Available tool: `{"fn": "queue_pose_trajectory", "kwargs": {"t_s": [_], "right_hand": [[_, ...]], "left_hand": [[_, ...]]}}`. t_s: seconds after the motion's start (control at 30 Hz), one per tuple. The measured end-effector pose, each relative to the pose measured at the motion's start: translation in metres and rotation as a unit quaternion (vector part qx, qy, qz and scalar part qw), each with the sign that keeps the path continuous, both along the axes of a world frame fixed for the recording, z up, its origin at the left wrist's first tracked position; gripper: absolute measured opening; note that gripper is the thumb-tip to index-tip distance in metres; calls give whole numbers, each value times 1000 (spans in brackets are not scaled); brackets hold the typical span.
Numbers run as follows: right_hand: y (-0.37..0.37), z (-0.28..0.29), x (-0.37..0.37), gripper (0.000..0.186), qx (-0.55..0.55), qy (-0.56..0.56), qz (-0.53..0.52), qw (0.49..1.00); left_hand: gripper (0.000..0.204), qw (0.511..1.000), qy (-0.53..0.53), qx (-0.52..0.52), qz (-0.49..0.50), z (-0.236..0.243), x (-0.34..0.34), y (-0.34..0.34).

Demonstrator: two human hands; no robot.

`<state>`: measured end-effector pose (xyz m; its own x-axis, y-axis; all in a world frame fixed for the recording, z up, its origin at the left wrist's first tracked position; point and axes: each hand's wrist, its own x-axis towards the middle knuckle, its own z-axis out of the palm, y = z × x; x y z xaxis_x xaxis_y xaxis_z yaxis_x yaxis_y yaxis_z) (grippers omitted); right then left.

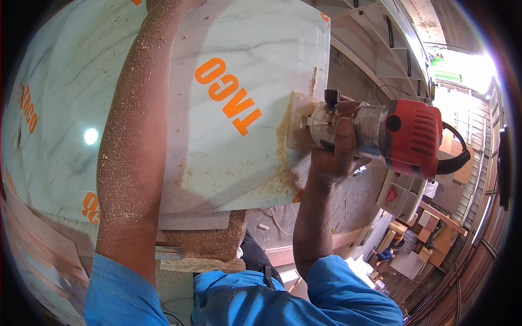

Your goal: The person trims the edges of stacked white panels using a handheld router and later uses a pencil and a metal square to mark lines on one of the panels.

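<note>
My right hand [341,142] is wrapped around the body of a red trim router [413,136], which lies on its side with its clear base plate at the right edge of a white marble-patterned panel [228,163]. A black knob sticks up beside my fingers, and a black cord loops from the motor's rear end. Wood dust lies along the panel edge next to the base. My left arm, speckled with sawdust, stretches across the panel to the top of the picture. There my left hand [173,3] is cut off, its fingers out of sight.
Below the panel is a dusty wooden support [206,239]. Stacked boards [46,239] lean at the lower left. Pale cabinet frames [375,32] stand at the upper right. Farther off, a person [386,254] is among boxes and boards. Thin cords lie on the grey floor.
</note>
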<state>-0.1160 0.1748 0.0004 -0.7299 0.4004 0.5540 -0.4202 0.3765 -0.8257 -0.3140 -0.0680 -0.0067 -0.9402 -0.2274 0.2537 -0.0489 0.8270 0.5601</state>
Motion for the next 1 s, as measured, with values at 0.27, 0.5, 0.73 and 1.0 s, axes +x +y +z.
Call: {"fn": "queue_pose_trajectory", "kwargs": {"t_s": [0.27,0.5,0.73,1.0], "right_hand": [[0,5,-26,32,-1,21,15,1000],[3,7,-60,33,23,26,-13,999],[11,2,-87,35,32,46,11,998],[19,-5,-101,37,37,31,13,999]], "left_hand": [[51,1000,-3,-2,-3,1,0,-6],[52,1000,-5,-5,7,7,5,-6],[49,999,-43,22,12,15,9,-3],[46,999,-23,20,10,16,11,-1]]}}
